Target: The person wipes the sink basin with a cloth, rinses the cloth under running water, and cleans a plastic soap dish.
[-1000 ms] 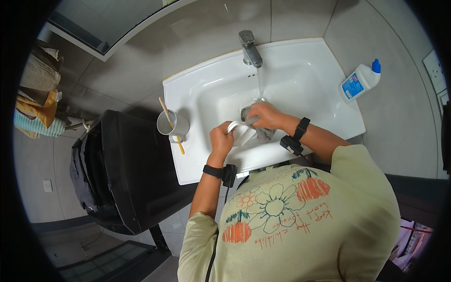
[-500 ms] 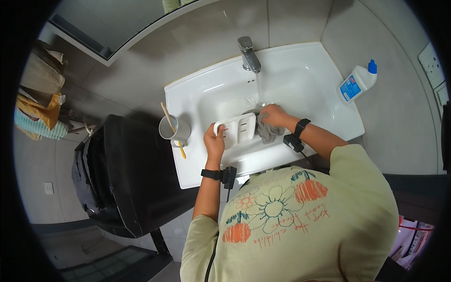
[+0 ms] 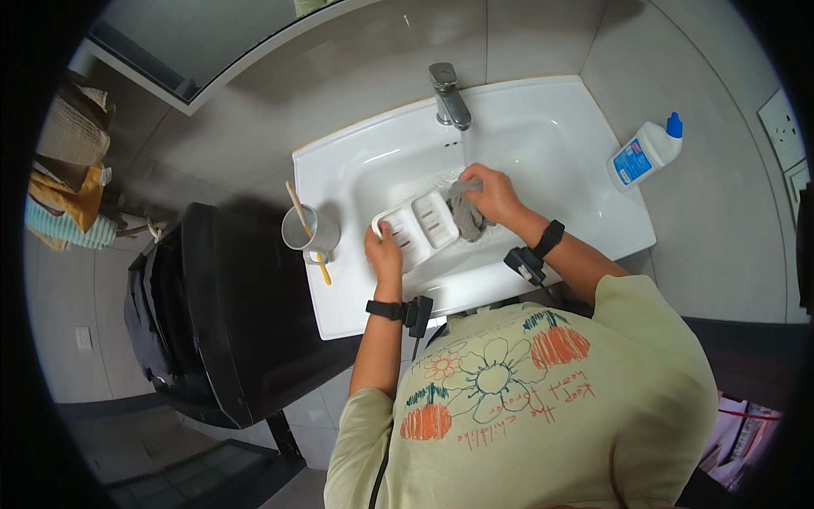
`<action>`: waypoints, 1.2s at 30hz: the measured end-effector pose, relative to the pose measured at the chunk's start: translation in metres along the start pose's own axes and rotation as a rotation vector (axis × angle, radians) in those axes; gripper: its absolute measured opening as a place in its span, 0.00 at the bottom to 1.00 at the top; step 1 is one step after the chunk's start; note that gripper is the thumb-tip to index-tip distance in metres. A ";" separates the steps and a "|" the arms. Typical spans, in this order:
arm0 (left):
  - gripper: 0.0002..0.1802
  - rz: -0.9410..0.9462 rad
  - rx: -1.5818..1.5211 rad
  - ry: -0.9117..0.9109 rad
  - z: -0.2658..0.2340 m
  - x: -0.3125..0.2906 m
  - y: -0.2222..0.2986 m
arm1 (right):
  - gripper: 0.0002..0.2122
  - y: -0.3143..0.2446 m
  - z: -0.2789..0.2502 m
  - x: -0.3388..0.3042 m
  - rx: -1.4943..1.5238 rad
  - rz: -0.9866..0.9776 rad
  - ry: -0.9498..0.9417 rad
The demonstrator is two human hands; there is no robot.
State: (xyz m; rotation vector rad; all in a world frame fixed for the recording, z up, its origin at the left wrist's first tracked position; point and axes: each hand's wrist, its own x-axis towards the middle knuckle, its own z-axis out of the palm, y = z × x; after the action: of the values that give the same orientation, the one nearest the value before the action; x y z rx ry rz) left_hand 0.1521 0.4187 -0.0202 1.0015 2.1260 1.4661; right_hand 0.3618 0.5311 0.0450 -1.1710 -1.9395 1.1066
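My left hand [image 3: 385,251] grips the left end of a white soap dish [image 3: 416,227], its thumb on the inner face. The dish has two slotted compartments and is held tilted over the basin. Bunched in my right hand [image 3: 494,193] is a wet grey cloth [image 3: 467,212], hanging down beside the dish's right end. Both hands are above the white sink [image 3: 543,170]. From the chrome faucet [image 3: 449,97] a thin stream of water runs into the basin behind the cloth.
A grey cup [image 3: 310,229] holding a wooden-handled brush stands on the sink's left rim, with a yellow-handled item beside it. On the right rim is a white bottle [image 3: 644,154] with a blue cap. A black covered appliance [image 3: 254,314] stands left of the sink.
The soap dish has turned and tilted, its right end rising. My right hand has lifted slightly with the cloth, which now sits higher and closer to the water stream.
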 end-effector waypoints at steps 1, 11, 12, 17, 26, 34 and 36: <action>0.13 -0.008 -0.013 0.011 0.007 0.002 -0.012 | 0.13 -0.004 0.006 -0.005 0.033 -0.006 -0.079; 0.11 -0.143 0.216 -0.098 0.055 -0.014 -0.049 | 0.11 0.071 0.061 -0.022 -0.185 -0.196 -0.459; 0.11 -0.185 0.198 -0.107 0.055 -0.012 -0.054 | 0.12 0.076 0.058 -0.026 -0.156 -0.219 -0.537; 0.16 -0.166 0.267 -0.180 0.047 -0.013 -0.039 | 0.11 0.092 0.038 -0.030 -0.272 -0.556 -0.740; 0.14 -0.031 0.439 -0.211 0.044 -0.025 0.004 | 0.14 0.059 0.011 0.002 -0.358 -0.339 -0.234; 0.11 -0.027 0.388 -0.198 0.045 -0.038 0.021 | 0.13 0.089 0.035 -0.017 -0.778 -0.547 -0.505; 0.11 -0.010 0.375 -0.186 0.048 -0.039 0.018 | 0.13 0.087 0.032 -0.013 -0.861 -0.549 -0.675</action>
State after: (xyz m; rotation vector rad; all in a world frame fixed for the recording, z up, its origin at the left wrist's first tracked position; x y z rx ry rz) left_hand 0.2159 0.4256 -0.0258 1.1999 2.3066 0.9418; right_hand 0.3755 0.5308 -0.0482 -0.5339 -3.1849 0.3500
